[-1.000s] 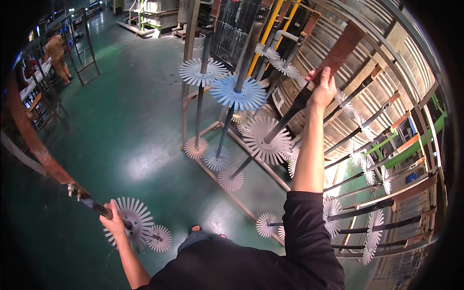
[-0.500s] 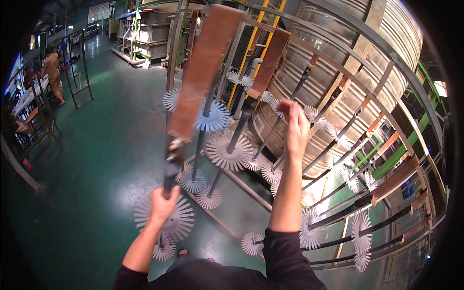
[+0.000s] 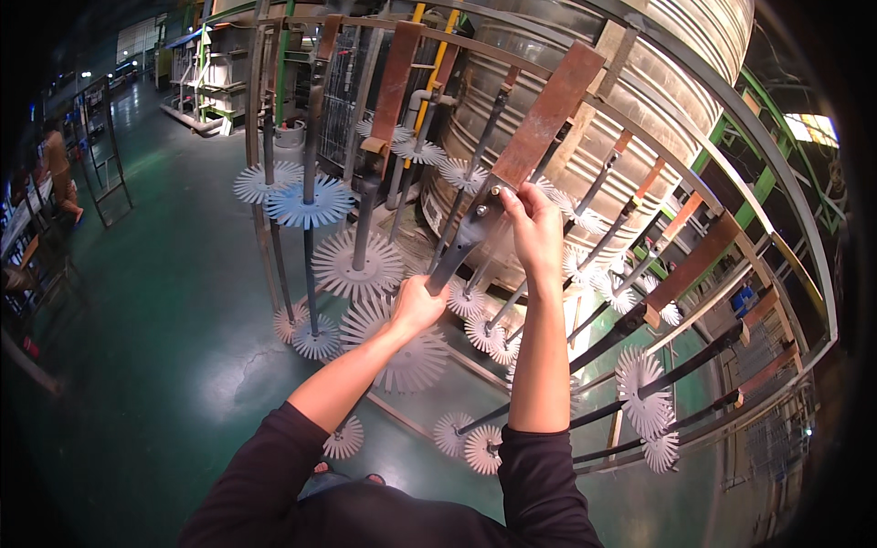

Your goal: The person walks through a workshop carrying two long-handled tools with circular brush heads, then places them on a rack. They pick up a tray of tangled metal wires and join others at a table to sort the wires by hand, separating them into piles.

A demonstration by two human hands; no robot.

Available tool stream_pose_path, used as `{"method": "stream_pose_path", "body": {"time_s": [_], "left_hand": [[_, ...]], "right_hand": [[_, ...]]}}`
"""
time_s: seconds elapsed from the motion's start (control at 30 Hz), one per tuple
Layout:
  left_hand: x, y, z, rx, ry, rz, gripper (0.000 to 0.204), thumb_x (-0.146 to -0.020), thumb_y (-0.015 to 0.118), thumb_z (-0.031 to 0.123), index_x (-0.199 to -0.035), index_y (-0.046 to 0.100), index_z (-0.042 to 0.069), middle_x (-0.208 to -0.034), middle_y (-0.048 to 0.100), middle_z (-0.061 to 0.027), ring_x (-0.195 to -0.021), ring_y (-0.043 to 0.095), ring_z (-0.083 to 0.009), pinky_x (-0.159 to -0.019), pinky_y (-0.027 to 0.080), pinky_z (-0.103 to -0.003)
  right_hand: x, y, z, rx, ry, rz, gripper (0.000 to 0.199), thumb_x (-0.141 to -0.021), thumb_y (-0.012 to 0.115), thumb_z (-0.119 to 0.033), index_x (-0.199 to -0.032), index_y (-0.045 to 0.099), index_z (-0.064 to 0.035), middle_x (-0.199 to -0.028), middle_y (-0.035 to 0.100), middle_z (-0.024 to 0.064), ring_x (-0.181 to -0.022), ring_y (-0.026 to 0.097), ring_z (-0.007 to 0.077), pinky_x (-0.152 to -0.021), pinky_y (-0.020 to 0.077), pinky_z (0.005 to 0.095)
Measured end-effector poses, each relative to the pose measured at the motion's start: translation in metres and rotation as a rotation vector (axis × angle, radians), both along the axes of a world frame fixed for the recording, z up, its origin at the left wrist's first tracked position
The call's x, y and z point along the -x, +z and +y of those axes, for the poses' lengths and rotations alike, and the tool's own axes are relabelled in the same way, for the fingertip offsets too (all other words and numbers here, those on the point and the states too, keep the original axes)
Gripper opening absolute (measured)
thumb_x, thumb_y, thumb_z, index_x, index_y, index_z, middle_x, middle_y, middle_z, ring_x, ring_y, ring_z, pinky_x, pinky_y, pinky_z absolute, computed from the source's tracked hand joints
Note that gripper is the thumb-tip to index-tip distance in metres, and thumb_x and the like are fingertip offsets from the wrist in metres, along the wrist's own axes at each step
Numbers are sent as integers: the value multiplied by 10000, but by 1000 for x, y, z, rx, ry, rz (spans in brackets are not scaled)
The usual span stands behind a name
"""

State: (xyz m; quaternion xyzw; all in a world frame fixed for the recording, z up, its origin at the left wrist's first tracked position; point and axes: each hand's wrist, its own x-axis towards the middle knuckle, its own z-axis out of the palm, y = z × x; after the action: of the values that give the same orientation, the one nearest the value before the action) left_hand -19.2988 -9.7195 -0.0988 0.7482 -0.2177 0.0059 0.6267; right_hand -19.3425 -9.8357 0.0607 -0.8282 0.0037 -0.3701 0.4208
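My left hand (image 3: pixel 420 306) is wrapped round a dark rod (image 3: pixel 449 265), which is held tilted up to the right. A flat copper-coloured bar (image 3: pixel 553 110) is bolted to the rod's upper end. My right hand (image 3: pixel 537 224) closes on the bar's lower end, thumb beside the bolts (image 3: pixel 489 201). Below my left hand spreads a large grey slotted disc (image 3: pixel 397 361), partly hidden by my forearm; whether it sits on this rod I cannot tell. Nearby, more rods hang from the rack with slotted discs, among them a blue disc (image 3: pixel 309 203) and a grey disc (image 3: pixel 358 262).
A curved metal frame (image 3: pixel 822 342) carries several hanging rods and copper-coloured bars across the right side. Behind it stands a large ribbed metal tank (image 3: pixel 512 55). Green floor (image 3: pixel 174 338) stretches to the left, where a person (image 3: pixel 60 169) stands by a work table.
The rod and copper-coloured bar have swung right, with my left hand moving right and up. My right hand, free before, now grips the bar's lower end. The view has shifted right.
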Motion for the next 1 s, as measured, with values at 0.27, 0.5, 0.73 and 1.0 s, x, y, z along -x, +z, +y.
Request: {"method": "stream_pose_path", "body": {"time_s": [0.27,0.5,0.73,1.0], "left_hand": [[3,-60,-27,-46,72,54,275,-741,612,211,-651,588,-48,-606,573,-230,-623,631,-352,-570,460,-402],[-3,-68,-38,113,21,-16,307,-755,658,251,-721,568,-41,-590,556,-182,-544,565,-270,-563,442,-363],[0,-72,12,58,-156,-187,347,-768,645,200,-1034,516,17,-972,622,-201,-943,603,-344,-801,476,-392],[32,-218,282,-188,144,288,215,-833,582,121,-1014,560,9,-967,639,-142,-916,632,-254,-830,473,-350]], "right_hand": [[1,-39,-23,-181,198,111,164,-853,637,-166,-928,614,-23,-794,587,-31,-691,508,50,-642,435,205],[-4,-45,-26,-201,142,111,256,-849,641,-176,-1041,631,-6,-844,643,10,-718,557,65,-668,461,222],[-13,-47,-48,-152,75,194,341,-875,616,-202,-1131,573,18,-973,624,64,-814,592,106,-760,489,251],[5,-51,84,409,-607,-567,425,-876,573,-252,-1135,488,75,-1052,552,220,-930,564,306,-814,480,405]]}}
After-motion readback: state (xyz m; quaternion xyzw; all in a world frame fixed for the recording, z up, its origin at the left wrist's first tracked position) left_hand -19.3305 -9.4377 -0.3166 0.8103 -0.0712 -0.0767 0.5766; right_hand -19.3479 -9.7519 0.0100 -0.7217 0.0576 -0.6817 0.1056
